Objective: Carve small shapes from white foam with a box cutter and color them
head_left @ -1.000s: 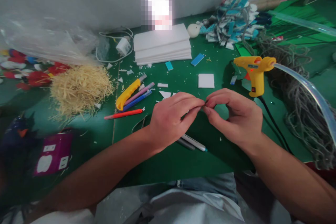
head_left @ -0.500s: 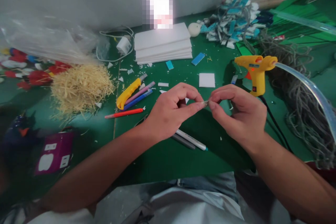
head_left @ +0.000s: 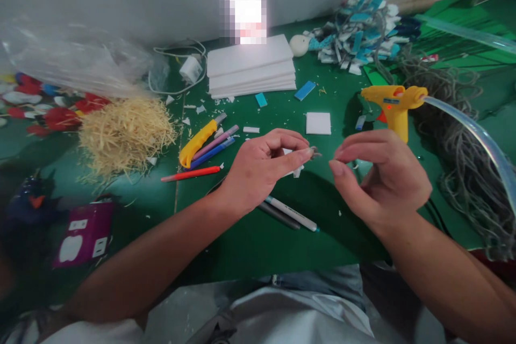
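Observation:
My left hand (head_left: 262, 169) pinches a short bit of grey string (head_left: 316, 152) between thumb and index finger, its loose ends sticking out to the right. A small white foam piece (head_left: 297, 172) shows just below those fingers; whether the hand touches it I cannot tell. My right hand (head_left: 381, 180) hovers a little to the right with fingers loosely curled, the thumb tip close to the index fingertip and nothing visible between them. Under my left wrist lie a white marker (head_left: 294, 215) and a dark grey pen (head_left: 280, 215) on the green table (head_left: 330, 247).
A yellow glue gun (head_left: 397, 105) stands behind my right hand, near a tangle of grey yarn (head_left: 463, 172). Left of my left hand are a yellow cutter (head_left: 198, 144), markers and a straw heap (head_left: 127, 134). White foam sheets (head_left: 250, 64) and a white square (head_left: 318, 123) lie beyond.
My right hand has let go of the small string and drawn back to the right. My left hand still pinches it, and the string's ends now show.

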A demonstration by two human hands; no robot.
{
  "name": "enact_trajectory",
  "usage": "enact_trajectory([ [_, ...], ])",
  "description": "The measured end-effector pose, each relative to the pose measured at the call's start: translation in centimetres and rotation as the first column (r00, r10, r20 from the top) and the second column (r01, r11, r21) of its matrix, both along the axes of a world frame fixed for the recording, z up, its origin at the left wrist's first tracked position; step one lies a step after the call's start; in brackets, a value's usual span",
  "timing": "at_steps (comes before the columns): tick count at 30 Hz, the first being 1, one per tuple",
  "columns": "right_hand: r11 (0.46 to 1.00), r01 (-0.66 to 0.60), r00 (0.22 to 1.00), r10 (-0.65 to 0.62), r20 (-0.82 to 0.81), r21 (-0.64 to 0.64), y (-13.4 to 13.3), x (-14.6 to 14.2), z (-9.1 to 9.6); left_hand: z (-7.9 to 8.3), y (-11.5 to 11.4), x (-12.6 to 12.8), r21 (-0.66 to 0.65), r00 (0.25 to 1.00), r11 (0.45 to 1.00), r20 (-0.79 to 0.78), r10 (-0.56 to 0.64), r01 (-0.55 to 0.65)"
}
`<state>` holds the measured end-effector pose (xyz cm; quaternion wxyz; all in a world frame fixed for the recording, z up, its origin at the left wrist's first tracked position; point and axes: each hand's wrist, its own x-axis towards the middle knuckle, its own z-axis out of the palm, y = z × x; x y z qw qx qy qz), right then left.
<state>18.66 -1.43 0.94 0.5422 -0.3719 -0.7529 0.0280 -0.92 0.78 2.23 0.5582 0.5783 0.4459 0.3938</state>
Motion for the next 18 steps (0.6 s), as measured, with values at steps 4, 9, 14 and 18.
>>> enact_trajectory([
  [4, 0.997, -0.062, 0.991, 0.056, 0.126, 0.043, -0.33, 0.13, 0.27, -0.14, -0.12, 0.14, -0.008, 1.000, 1.000, 0.003, 0.021, -0.021],
  [9, 0.999, -0.017, 0.990, 0.024, 0.138, -0.047, -0.03, -0.19, -0.04, -0.26, -0.30, 0.17, -0.005, 1.000, 1.000, 0.012, 0.024, -0.024],
  [14, 0.998, 0.002, 0.991, 0.006, 0.131, -0.062, 0.04, -0.29, -0.25, -0.33, -0.35, 0.23, 0.021, 1.000, 1.000, -0.015, 0.017, -0.017],
  [18, 0.998, 0.005, 0.990, 0.004, 0.138, -0.064, 0.00, -0.22, -0.19, -0.20, -0.36, 0.24, 0.027, 0.999, 1.000, -0.049, 0.005, -0.004],
])
